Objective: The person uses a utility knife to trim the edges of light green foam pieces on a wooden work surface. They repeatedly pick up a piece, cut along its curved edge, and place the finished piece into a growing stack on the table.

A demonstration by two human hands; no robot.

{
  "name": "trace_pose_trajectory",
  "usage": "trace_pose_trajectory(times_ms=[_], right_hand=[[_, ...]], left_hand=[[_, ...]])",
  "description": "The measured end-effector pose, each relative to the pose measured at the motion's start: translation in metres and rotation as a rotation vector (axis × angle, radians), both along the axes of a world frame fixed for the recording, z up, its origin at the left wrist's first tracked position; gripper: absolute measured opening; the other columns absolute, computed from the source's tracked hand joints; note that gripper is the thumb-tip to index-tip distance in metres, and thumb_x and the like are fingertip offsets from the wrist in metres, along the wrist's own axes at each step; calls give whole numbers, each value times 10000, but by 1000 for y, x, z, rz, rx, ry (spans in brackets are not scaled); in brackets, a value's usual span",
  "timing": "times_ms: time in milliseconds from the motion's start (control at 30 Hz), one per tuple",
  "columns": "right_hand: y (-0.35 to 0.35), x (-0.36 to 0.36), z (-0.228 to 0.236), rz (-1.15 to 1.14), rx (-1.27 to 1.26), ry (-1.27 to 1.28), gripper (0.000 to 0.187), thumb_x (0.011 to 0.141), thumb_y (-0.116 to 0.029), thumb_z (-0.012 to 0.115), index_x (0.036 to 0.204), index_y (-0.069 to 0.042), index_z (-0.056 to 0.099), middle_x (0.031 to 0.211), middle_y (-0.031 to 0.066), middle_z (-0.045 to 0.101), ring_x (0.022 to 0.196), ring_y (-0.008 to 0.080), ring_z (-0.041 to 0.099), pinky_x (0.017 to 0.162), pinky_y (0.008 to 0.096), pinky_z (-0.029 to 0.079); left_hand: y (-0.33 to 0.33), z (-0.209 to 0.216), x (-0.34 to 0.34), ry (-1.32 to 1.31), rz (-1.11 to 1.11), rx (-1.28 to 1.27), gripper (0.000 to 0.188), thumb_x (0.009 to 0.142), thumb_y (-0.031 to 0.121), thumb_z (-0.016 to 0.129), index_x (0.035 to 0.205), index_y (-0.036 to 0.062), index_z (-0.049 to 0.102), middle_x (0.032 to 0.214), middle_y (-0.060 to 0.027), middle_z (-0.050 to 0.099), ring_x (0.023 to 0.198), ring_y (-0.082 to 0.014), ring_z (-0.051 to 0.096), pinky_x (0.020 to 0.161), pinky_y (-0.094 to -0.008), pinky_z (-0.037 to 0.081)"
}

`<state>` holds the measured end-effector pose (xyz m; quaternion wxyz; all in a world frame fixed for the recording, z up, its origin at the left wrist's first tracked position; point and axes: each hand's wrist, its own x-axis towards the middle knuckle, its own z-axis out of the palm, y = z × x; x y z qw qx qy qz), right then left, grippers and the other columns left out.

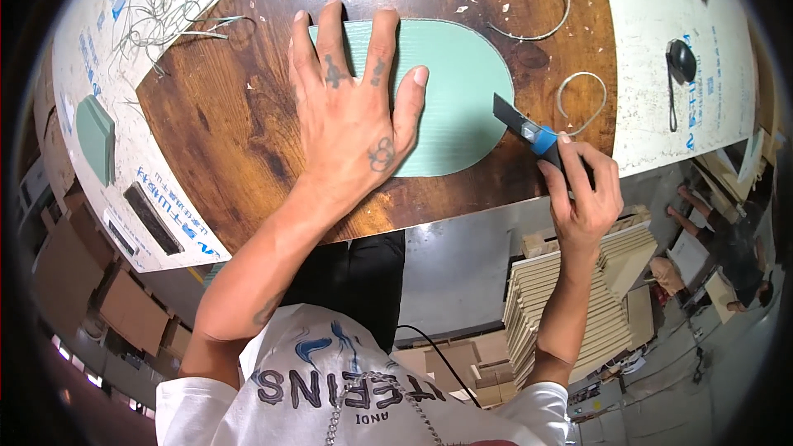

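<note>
A pale green board (458,91) with rounded ends lies flat on a brown wood-grain board (223,107). My left hand (347,107), fingers spread, presses down over its left part and hides that end. Wrapped in the fingers of my right hand (586,190) is a utility knife (537,137) with a blue and black handle. Its dark, wide blade points up and left, right at the green board's curved right edge. A thin curled strip of trimmed edging (603,103) loops beside the knife; I cannot tell whether it is still joined to the board.
Tangled thin strips (157,25) are heaped at the far left. Stacked green pieces (97,140) and a dark bar (153,219) lie on the white sheet at left. A black object with a strap (681,62) lies at right. Stacked panels (570,297) stand below; another person (735,239) is beyond.
</note>
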<state>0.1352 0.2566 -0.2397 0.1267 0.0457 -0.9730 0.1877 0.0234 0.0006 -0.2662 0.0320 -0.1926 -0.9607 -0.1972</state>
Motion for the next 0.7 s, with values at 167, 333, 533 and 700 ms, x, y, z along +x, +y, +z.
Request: trace_pose_trajectory(times_ms=[167, 333, 533, 700], right_hand=[[6, -8, -1, 29, 53, -5, 451, 674, -107, 883, 1107, -58, 766, 929, 93, 662, 802, 250, 614, 662, 361, 506], [17, -29, -1, 125, 30, -14, 477, 686, -115, 877, 1145, -69, 755, 927, 94, 661, 798, 248, 613, 659, 357, 500], [22, -49, -2, 188, 15, -12, 507, 679, -112, 875, 1170, -92, 749, 922, 96, 651, 785, 248, 606, 655, 363, 494], [21, -82, -10, 262, -9, 43, 450, 738, -182, 860, 1172, -117, 756, 911, 88, 656, 762, 229, 607, 623, 343, 494]], left_hand=[[2, 1, -3, -3, -31, -51, 527, 993, 330, 568, 1442, 73, 467, 1439, -303, 355, 1348, -562, 286, 1096, -685, 295], [-1, -1, -3, 4, -45, -53, 602, 923, 329, 673, 1441, 86, 485, 1422, -284, 360, 1295, -608, 287, 1052, -687, 335], [-1, -3, -7, 31, -60, -37, 611, 914, 327, 684, 1433, 70, 491, 1413, -281, 368, 1285, -603, 296, 1064, -686, 327], [1, 0, -5, 7, -39, -39, 616, 906, 325, 689, 1426, 58, 495, 1403, -286, 380, 1283, -606, 294, 1066, -686, 327]])
